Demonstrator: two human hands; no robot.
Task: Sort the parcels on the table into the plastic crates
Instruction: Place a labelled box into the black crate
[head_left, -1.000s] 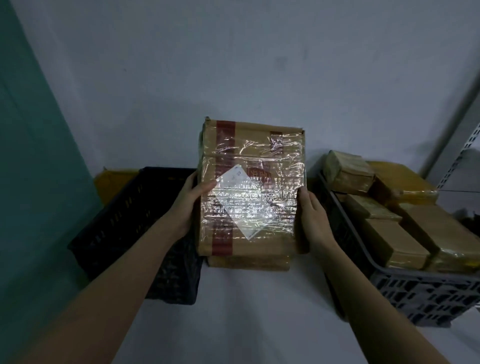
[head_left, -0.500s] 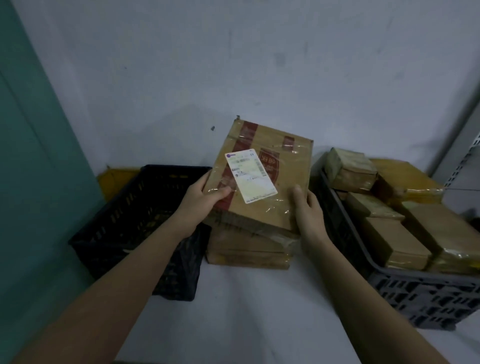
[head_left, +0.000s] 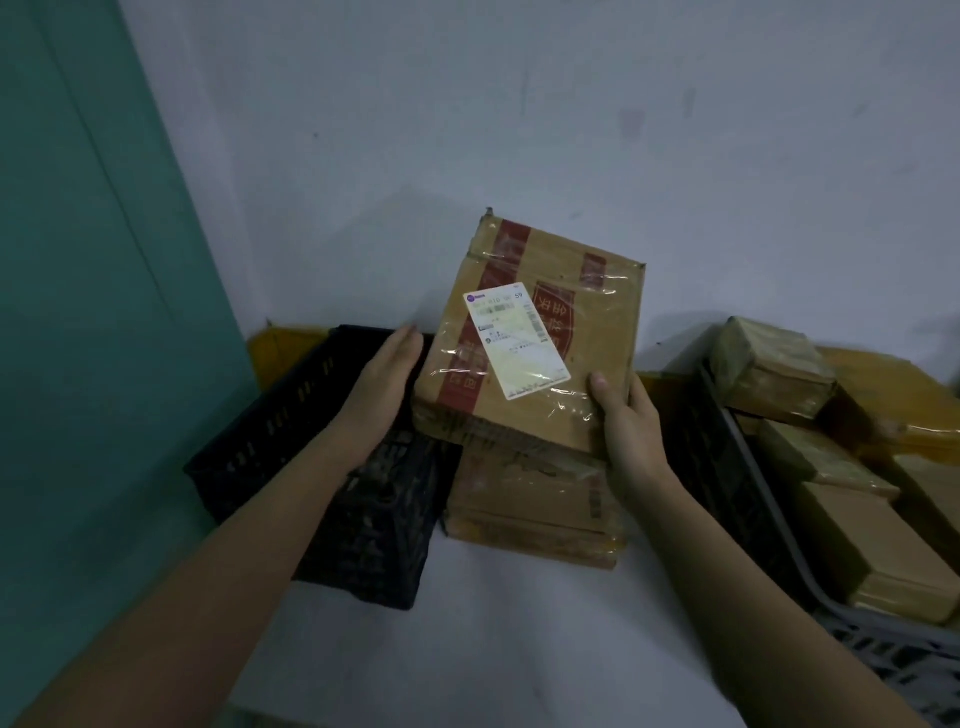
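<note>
Parcel in your grip: brown cardboard box wrapped in clear film, red bands printed across it (head_left: 540, 338), tilted, white shipping label (head_left: 514, 340) face up; it sits above a stack of flat brown cardboard parcels (head_left: 535, 504) on the white table (head_left: 467, 649), its lower edge close over the top of the stack, contact not clear. Your right hand (head_left: 631, 431) holds the box at its near right corner; thumb on the top face just beside the label, other fingers hidden round the side. Your left hand (head_left: 382, 387) lies flat along the box's left edge; fingers straight and together, not curled round anything; whether the palm touches the cardboard you cannot tell from this view. Black plastic lattice crate (head_left: 322, 467) stands left of the stack, under your left forearm; its contents are too dark to make out. Grey plastic lattice crate (head_left: 883, 644) stands at right, well filled with film-wrapped brown parcels (head_left: 878, 545). Yellow padded mailer (head_left: 280, 348) behind the black crate, against the pale wall (head_left: 519, 130); teal panel (head_left: 93, 260) at far left.
</note>
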